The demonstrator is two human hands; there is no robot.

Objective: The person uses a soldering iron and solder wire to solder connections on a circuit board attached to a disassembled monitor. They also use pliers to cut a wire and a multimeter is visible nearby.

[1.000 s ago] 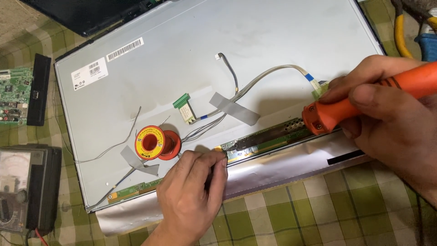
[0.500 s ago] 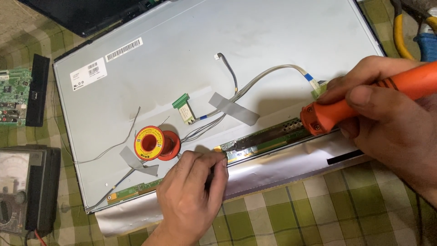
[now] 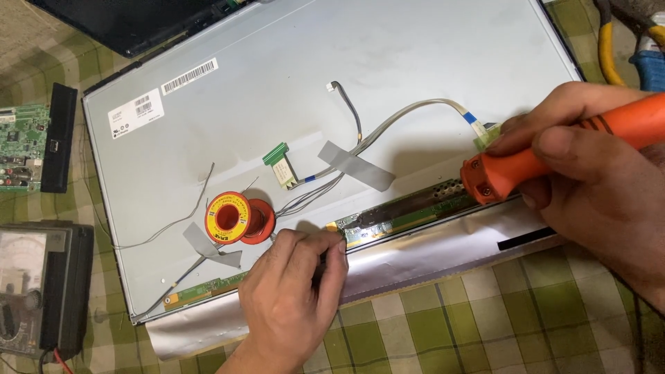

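A big grey panel (image 3: pixel 388 83) is laid flat on a green checked cloth (image 3: pixel 526 325). It is the back of a flat screen. Along its near edge, a long thin green board strip (image 3: pixel 409 208) is seen, with shiny silver foil (image 3: pixel 443 253) just below it.

An orange soldering iron (image 3: pixel 554 156) is held tight in the right hand (image 3: pixel 596 187). The fingers are wrapped around its thick handle. The dark metal tip (image 3: pixel 377 217) is laid low over the green board strip, near the left hand; whether it touches the strip cannot be told.

The left hand (image 3: pixel 294 298) is rested on the near edge of the panel, over the foil. Its fingers are curled close together and pressed down beside the end of the strip. Something thin may be pinched there, but this cannot be told.

A red and yellow spool of solder wire (image 3: pixel 232 218) is stood on the panel, just beside the left hand. Thin grey wires (image 3: pixel 388 125) are stuck down with grey tape (image 3: pixel 357 165). A small green connector (image 3: pixel 277 156) is seen near the middle.

On the far left, a meter with a dial (image 3: pixel 31 277) and a green circuit board (image 3: pixel 21 145) are placed on the cloth.
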